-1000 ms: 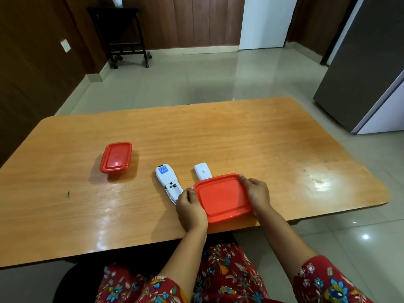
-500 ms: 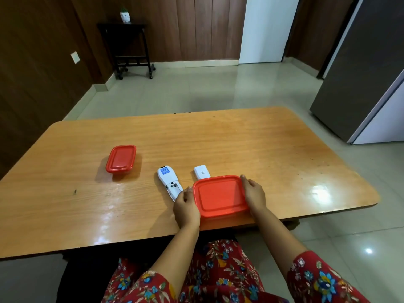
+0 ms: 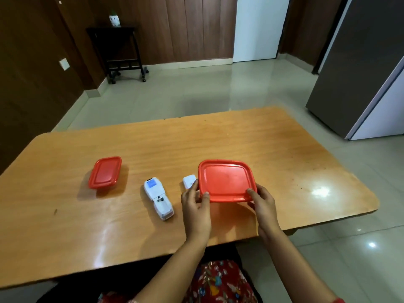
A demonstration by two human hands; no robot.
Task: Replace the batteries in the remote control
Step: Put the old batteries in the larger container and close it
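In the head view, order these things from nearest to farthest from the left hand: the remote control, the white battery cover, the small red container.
From the left hand:
1. White battery cover, just beyond its fingers, partly hidden.
2. Remote control, to its left on the table.
3. Small red container, farther left, beyond the remote.

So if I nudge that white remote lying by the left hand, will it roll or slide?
The remote probably slides rather than rolls: it lies flat on the glossy table. It is likely light, since its battery bay looks open, with the cover lying apart. Rigid plastic, so it should not flex.
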